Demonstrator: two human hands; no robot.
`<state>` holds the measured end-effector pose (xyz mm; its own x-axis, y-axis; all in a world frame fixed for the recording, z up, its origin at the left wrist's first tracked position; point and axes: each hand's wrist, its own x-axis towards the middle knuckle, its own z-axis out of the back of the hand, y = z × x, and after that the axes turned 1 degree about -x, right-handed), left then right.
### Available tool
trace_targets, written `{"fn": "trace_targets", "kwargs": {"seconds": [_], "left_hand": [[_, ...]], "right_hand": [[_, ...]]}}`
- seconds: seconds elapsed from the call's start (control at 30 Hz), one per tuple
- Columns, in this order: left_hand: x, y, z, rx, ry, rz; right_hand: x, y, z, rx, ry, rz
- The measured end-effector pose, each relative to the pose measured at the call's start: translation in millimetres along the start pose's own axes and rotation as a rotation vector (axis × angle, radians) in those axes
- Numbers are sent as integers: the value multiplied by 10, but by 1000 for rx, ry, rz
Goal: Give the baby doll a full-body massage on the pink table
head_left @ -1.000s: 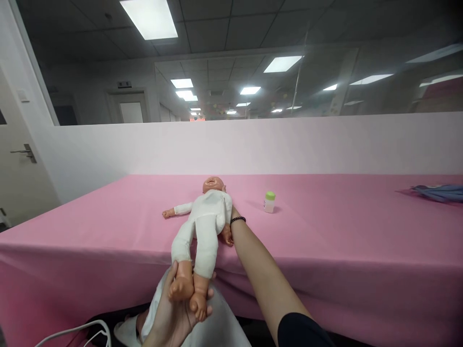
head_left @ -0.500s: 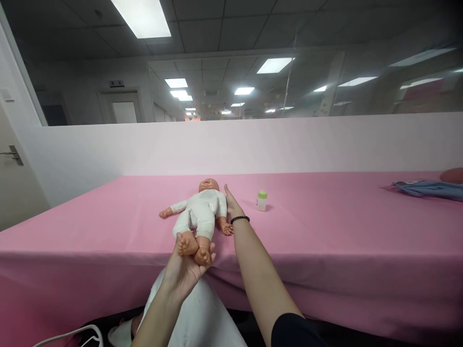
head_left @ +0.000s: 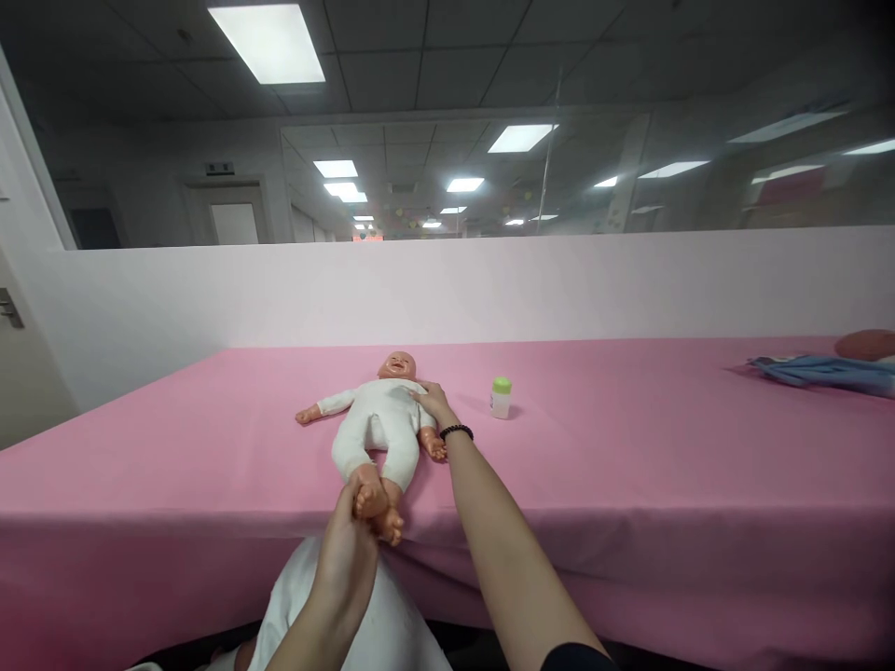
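A baby doll (head_left: 383, 417) with a white cloth body lies on its back on the pink-covered table, head away from me and feet at the front edge. My left hand (head_left: 348, 545) is closed on the doll's foot at the lower left, thumb on top and the other fingers mostly hidden. At the doll's upper body, my right hand (head_left: 434, 401) grips around its shoulder and the side of its chest. The doll's far arm stretches out to the left; its other arm lies beside my right wrist, which wears a dark beaded bracelet (head_left: 457, 431).
A small clear bottle with a green cap (head_left: 501, 399) stands right of the doll. Blue folded cloth (head_left: 829, 375) lies at the far right beside a rounded skin-toned thing (head_left: 867, 345). Behind the pink table cover (head_left: 629, 438) runs a low white wall (head_left: 531, 289) with glass above.
My left hand has gone from palm up under the feet to closed around one foot. My right hand has moved from beside the doll onto its shoulder and chest. The view has shifted slightly.
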<state>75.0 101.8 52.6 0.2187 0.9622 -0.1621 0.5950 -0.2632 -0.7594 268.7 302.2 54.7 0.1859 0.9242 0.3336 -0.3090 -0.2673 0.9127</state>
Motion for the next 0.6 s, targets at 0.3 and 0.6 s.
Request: {"fn": "trace_targets", "kwargs": {"seconds": [0.3, 0.6], "left_hand": [[16, 20, 511, -23, -188, -25], [455, -553, 155, 211, -148, -392]], "right_hand": [[256, 6, 24, 3, 132, 42], [525, -173, 106, 42, 226, 89]]}}
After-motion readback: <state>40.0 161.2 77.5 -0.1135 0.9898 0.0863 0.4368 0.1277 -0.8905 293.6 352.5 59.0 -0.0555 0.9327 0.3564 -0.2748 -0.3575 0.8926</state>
